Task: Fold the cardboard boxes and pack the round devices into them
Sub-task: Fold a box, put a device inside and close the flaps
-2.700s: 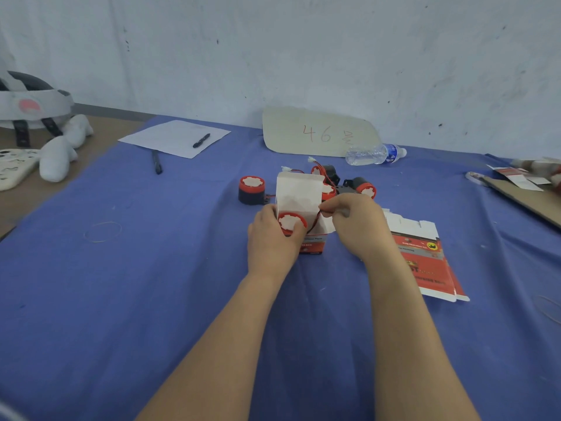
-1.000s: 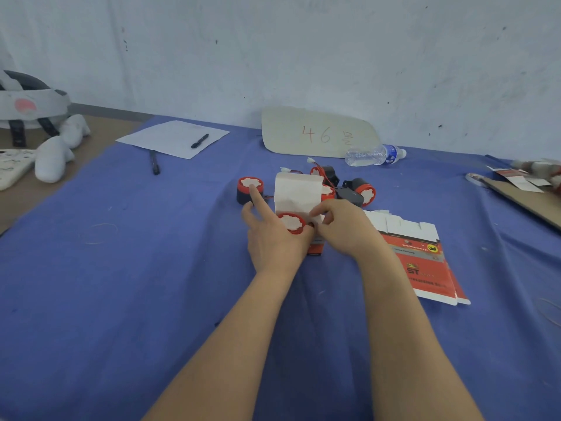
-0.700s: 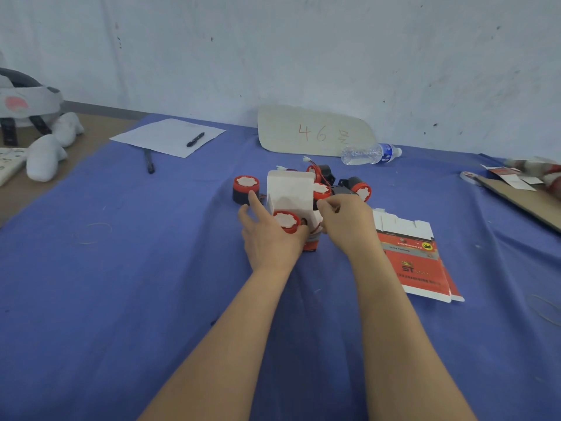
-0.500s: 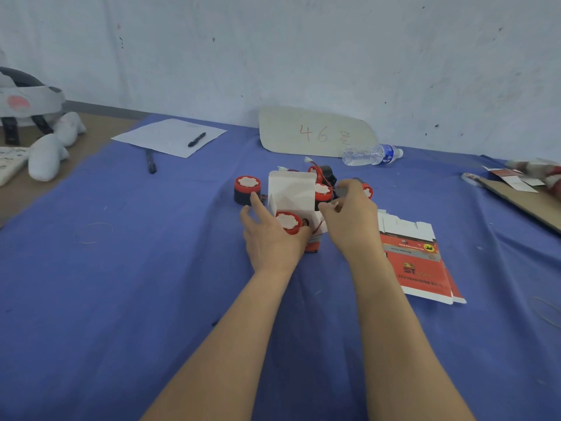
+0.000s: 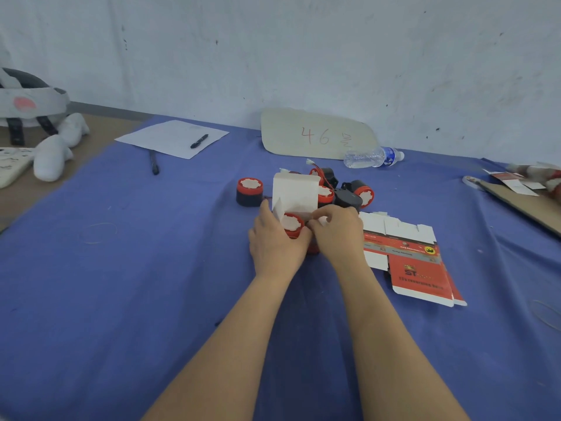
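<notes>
Left grip (image 5: 277, 243) curls round the open cardboard box (image 5: 296, 192), the round device (image 5: 292, 222) seated in its mouth at 1 o'clock. Right grip (image 5: 334, 235) pinches a box flap. Spare devices (image 5: 249, 191) lie at 12 o'clock, flat boxes (image 5: 416, 265) at 3.

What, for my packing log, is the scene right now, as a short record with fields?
box in work: open box, upright, lid flap raised
contents: round device sits in its mouth, red rim showing
left hand: grips the box's left side
right hand: pinches at the box's right edge
loose devices: one left of the box, others behind it
flat boxes: unfolded, right of the hands
surface: blue cloth
</notes>
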Demonstrator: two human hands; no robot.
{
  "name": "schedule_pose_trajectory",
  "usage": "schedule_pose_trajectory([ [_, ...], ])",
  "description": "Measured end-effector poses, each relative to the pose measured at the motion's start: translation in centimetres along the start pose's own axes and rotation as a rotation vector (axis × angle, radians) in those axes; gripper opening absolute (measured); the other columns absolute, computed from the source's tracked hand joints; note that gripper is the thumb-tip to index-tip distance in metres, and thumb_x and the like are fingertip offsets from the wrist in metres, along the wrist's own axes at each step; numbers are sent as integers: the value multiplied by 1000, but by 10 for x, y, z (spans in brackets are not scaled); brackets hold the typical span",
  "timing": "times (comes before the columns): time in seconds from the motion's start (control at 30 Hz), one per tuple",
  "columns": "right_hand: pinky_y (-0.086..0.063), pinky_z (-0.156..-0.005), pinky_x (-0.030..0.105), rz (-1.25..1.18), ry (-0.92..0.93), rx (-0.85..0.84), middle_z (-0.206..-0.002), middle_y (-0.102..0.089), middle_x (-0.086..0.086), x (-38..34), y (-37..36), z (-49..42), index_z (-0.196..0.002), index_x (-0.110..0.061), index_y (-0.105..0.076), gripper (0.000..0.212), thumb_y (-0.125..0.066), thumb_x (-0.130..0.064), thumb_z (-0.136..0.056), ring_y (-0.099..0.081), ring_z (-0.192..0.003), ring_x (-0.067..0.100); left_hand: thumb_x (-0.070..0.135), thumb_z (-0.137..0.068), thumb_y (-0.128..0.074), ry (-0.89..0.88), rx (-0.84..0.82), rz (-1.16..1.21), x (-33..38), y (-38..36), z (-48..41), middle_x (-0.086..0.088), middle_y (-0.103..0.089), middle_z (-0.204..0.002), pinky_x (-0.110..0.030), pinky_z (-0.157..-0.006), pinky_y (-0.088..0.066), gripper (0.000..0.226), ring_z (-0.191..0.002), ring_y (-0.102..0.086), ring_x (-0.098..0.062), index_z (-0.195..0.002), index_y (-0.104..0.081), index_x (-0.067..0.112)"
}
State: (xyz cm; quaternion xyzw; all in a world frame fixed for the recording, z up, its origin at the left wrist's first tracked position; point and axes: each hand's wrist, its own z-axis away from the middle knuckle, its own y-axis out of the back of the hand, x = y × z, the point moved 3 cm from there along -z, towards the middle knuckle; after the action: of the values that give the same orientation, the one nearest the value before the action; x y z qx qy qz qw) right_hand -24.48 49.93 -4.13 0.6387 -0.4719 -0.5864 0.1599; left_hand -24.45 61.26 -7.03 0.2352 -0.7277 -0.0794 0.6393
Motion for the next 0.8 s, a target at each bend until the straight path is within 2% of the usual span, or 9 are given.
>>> schedule_pose_trajectory([
  [0.1, -50, -86, 40, -60, -10, -11, -112, -57, 9, 0, -3, -1, -112, -18, -63, 22, -58, -19, -91, -55, -102, 27, 36, -84, -65, -21, -16, 50, 1, 2, 1, -5, -49, -135, -43, -104, -39, 67, -125, -42, -27, -142, -35, 17],
  [0.2, -49, -89, 42, -27, -24, -37, -115, -58, 10, 1, -4, -2, -112, -20, -69, 27, -53, -18, -91, -54, -103, 27, 40, -95, -47, -19, -39, 174, 5, 5, 1, -2, -55, -124, -45, -104, -39, 42, -120, -47, -25, -130, -48, 17],
  [0.27, -46, -90, 39, 89, -5, -53, -118, -52, 10, 2, -3, -3, -114, -20, -68, 30, -48, -20, -92, -48, -105, 26, 40, -101, -31, 23, -57, 290, 8, 6, 1, 0, -55, -115, -45, -106, -36, 32, -119, -48, -26, -116, -53, 21],
  [0.33, -38, -91, 37, 178, 8, -88, -121, -44, 10, 3, -1, -1, -118, -23, -66, 34, -43, -22, -93, -40, -107, 27, 34, -102, -27, 87, -59, 355, 6, 7, 1, 3, -55, -106, -46, -103, -39, 25, -113, -50, -25, -98, -50, 27],
  [0.4, -35, -95, 36, 159, 37, -131, -125, -43, 9, 5, -2, -1, -121, -28, -65, 36, -42, -21, -94, -39, -114, 27, 26, -100, -36, 66, -60, 293, 3, 8, 1, -3, -57, -112, -46, -98, -44, 15, -112, -51, -26, -105, -49, 22],
  [0.5, -45, -97, 37, -118, 66, -88, -128, -55, 7, 4, -1, 1, -117, -24, -68, 37, -44, -10, -92, -50, -114, 26, 18, -95, -49, 26, -67, 199, -1, 7, 0, -6, -57, -123, -38, -94, -47, 29, -116, -52, -25, -124, -45, 13],
  [0.63, -45, -94, 31, -452, -169, 64, -128, -56, 9, 16, 12, -3, -135, -11, -50, 48, -55, -2, -88, -55, -113, 24, 16, -96, -48, 40, -78, 208, -2, 6, -2, -5, -54, -127, -30, -89, -46, 32, -119, -50, -22, -128, -41, 16],
  [0.7, -47, -91, 31, -576, -272, 13, -117, -62, 5, 21, 12, -3, -134, -10, -49, 45, -58, -9, -90, -59, -107, 21, 14, -96, -49, 44, -62, 235, -3, 6, -3, -3, -54, -127, -30, -89, -47, 31, -118, -50, -20, -126, -41, 17],
  [0.8, -48, -69, 22, -556, -118, -11, -82, -67, -6, 16, 12, -3, -101, -13, -69, 20, -57, -27, -93, -59, -76, 6, 11, -95, -49, 40, -42, 276, -2, 6, -3, 0, -55, -123, -26, -83, -43, 30, -111, -52, -17, -123, -42, 17],
])
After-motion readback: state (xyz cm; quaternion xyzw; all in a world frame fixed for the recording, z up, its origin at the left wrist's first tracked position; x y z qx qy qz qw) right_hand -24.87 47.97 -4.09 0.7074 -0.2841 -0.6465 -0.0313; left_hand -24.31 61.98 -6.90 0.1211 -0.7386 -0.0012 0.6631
